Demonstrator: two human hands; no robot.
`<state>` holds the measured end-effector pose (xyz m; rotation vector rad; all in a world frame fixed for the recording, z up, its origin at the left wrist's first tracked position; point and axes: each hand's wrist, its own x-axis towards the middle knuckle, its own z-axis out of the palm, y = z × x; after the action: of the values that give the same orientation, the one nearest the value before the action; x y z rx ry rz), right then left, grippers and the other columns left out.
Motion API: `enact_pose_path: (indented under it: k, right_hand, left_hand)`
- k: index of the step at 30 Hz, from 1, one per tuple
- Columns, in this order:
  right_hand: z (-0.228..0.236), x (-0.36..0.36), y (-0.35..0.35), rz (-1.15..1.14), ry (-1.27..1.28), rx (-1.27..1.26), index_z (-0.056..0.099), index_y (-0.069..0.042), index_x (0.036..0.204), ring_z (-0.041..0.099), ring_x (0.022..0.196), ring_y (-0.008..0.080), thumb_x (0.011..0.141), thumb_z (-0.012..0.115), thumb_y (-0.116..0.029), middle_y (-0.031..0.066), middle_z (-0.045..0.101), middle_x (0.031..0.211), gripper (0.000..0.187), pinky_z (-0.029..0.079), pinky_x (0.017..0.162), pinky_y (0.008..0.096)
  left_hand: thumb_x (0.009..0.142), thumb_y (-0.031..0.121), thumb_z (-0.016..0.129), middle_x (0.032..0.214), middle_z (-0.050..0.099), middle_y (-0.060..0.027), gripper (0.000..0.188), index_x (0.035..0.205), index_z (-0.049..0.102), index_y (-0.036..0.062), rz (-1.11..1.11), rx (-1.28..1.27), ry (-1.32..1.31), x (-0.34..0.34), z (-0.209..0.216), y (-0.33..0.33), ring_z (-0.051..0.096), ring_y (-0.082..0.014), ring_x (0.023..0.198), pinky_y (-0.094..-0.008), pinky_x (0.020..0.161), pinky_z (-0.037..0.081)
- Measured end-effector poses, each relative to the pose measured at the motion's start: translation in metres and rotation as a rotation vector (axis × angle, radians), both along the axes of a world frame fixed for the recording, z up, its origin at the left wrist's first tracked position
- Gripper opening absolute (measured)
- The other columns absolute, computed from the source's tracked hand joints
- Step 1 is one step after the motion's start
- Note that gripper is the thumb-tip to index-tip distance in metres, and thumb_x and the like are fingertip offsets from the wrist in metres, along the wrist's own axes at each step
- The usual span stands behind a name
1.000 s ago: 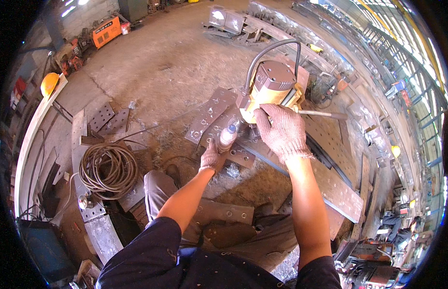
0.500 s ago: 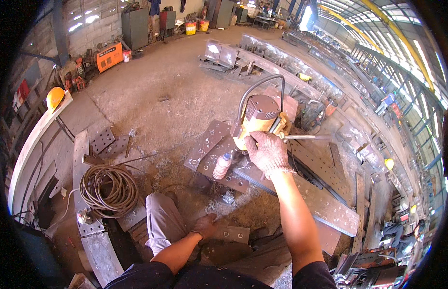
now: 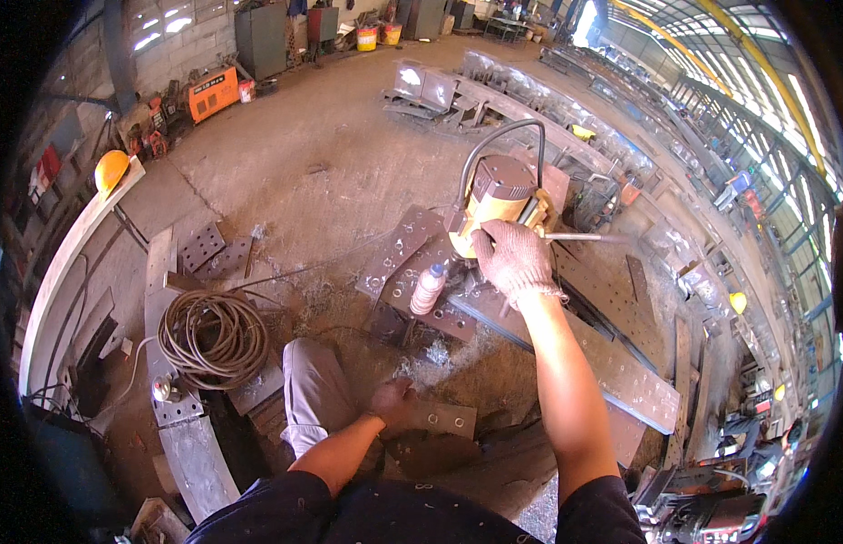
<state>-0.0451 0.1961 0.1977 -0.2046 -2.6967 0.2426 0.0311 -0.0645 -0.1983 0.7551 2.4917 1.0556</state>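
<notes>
A yellow and brown magnetic drill [image 3: 497, 186] stands on a long steel plate [image 3: 621, 363], a black cable looping over its top. My right hand [image 3: 517, 258], in a knitted glove, has its bent fingers against the drill's lower front. One lever [image 3: 589, 238] of the drill sticks out to the right beside this hand. A clear plastic bottle [image 3: 428, 290] with a blue cap stands just left of the drill on a drilled plate. Low down by my knee, my left hand [image 3: 392, 402] is beside a small holed plate [image 3: 449, 419]; shadow hides its fingers.
A coiled hose or cable [image 3: 213, 340] lies at the left, near a beam holding a yellow hard hat [image 3: 111, 170]. Metal shavings [image 3: 435, 354] litter the floor before me. Holed plates [image 3: 227, 258] lie farther left. An orange machine [image 3: 213, 94] stands by the wall.
The whole view has shifted slightly, so the scene sits higher and farther right. My right hand remains at the drill, and my left stays low beside the small plate.
</notes>
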Motion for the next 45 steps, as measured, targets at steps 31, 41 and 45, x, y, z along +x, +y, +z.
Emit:
enact_pose_path:
  k: [31,41,45]
  right_hand:
    - [-0.009,-0.003,0.000,0.019,0.041,0.012,0.074,-0.005,0.094,0.076,0.086,0.0452,0.105,0.065,-0.035,0.0241,0.075,0.086,0.034,0.061,0.081,0.0551]
    - [-0.003,-0.002,-0.004,-0.070,-0.068,0.017,0.079,-0.009,0.108,0.076,0.098,0.0431,0.105,0.066,-0.038,0.0208,0.078,0.103,0.033,0.060,0.086,0.0515]
    - [-0.007,-0.002,-0.005,-0.054,-0.065,0.007,0.079,-0.009,0.107,0.077,0.096,0.0430,0.105,0.067,-0.038,0.0212,0.079,0.102,0.032,0.061,0.086,0.0511]
  left_hand:
    - [0.101,0.042,0.072,0.132,0.072,-0.0260,0.060,0.148,0.061,0.0060,0.208,-0.029,-0.044,-0.038,0.052,0.034,0.069,-0.0465,0.124,-0.0560,0.104,0.057]
    - [0.083,0.054,0.088,0.166,0.048,-0.0290,0.125,0.174,0.023,0.0001,0.214,-0.019,-0.009,-0.169,0.155,0.113,0.053,-0.0431,0.151,-0.0486,0.123,0.048]
    - [0.087,0.053,0.087,0.168,0.046,-0.0295,0.123,0.174,0.019,-0.0027,0.273,-0.066,-0.080,-0.162,0.151,0.117,0.051,-0.0431,0.153,-0.0471,0.124,0.047]
